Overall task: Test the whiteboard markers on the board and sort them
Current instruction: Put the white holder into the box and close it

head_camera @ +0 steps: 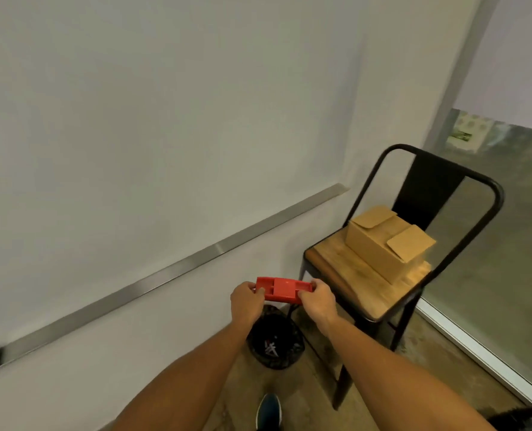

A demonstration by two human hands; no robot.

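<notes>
Hands at work before the whiteboard [134,119]: left hand [246,301] and right hand [317,300] gripping opposite ends of a flat red plastic piece [285,289], fingers curled round its edges, held level just below the board's metal ledge [171,275]. Directly beneath the red piece, a dark mesh bin [274,340] on the floor. Right of it, a black metal chair [414,244] carrying a closed cardboard box [389,242] on its wooden seat. Near the bin, one dark shoe [268,412]. Markers not discernible.

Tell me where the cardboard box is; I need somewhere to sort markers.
The cardboard box sits on the wooden seat of the black chair, right of the whiteboard in the head view.
</notes>
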